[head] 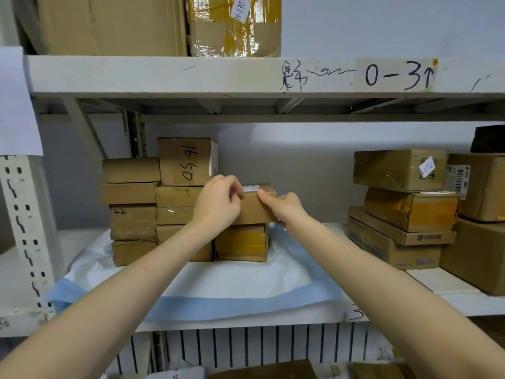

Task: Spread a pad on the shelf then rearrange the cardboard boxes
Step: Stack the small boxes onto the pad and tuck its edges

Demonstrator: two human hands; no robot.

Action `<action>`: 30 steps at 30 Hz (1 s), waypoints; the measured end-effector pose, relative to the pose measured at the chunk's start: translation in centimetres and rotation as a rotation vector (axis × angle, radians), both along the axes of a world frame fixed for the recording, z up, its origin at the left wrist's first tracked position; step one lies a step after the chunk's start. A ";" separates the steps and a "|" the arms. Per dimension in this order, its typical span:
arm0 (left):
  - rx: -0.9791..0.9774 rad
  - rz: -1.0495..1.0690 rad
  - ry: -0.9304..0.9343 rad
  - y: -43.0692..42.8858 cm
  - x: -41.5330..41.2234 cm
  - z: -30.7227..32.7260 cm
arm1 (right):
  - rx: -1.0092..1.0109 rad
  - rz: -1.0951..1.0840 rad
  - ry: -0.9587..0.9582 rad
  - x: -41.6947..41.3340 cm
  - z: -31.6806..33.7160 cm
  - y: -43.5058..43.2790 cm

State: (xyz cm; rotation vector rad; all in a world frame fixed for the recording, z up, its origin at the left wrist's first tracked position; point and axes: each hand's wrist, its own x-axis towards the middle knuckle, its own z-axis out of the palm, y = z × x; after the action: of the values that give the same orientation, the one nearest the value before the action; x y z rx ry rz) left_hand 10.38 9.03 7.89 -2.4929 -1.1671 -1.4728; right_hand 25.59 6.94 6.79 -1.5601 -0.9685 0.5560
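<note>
A white pad with a blue border [232, 285] lies spread on the middle shelf [437, 305]. On its back left part stand stacks of brown cardboard boxes [134, 212], the tallest topped by a box marked 16-50 [185, 161]. My left hand [218, 201] and my right hand [284, 206] both grip a small cardboard box [255, 207] with a white label, which rests on a taped box [241, 242] at the right end of the stacks.
More cardboard boxes [401, 209] are piled on the right of the shelf, off the pad. The upper shelf beam [164, 75], marked 0-3, hangs close overhead with large boxes [235, 26] on it. A perforated upright post [24, 228] stands at the left.
</note>
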 end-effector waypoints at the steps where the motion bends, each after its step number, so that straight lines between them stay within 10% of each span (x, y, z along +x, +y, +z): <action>1: 0.011 -0.009 0.037 -0.1 0.1 -0.2 | 0.021 -0.014 -0.056 -0.1 -0.1 0.0; 15: 0.104 0.067 0.210 -1.3 2.0 -1.0 | 0.199 -0.017 -0.366 3.1 -0.7 -1.8; 19: 0.135 -0.023 0.170 -2.7 4.1 -0.2 | 0.375 -0.307 -0.781 5.8 1.1 -5.0; 23: 0.122 -0.102 0.217 -3.9 7.3 0.4 | 0.257 -0.624 -1.230 10.2 2.7 -8.0; 30: 0.085 -0.160 0.200 -4.7 11.7 0.7 | -0.186 -0.780 -1.431 18.2 3.4 -10.3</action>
State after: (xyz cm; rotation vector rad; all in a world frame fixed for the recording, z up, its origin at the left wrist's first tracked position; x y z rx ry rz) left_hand 22.05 4.29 8.61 -2.6531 -0.8735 -1.2369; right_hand 43.77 -3.34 10.18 -2.2822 -1.1367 -1.2267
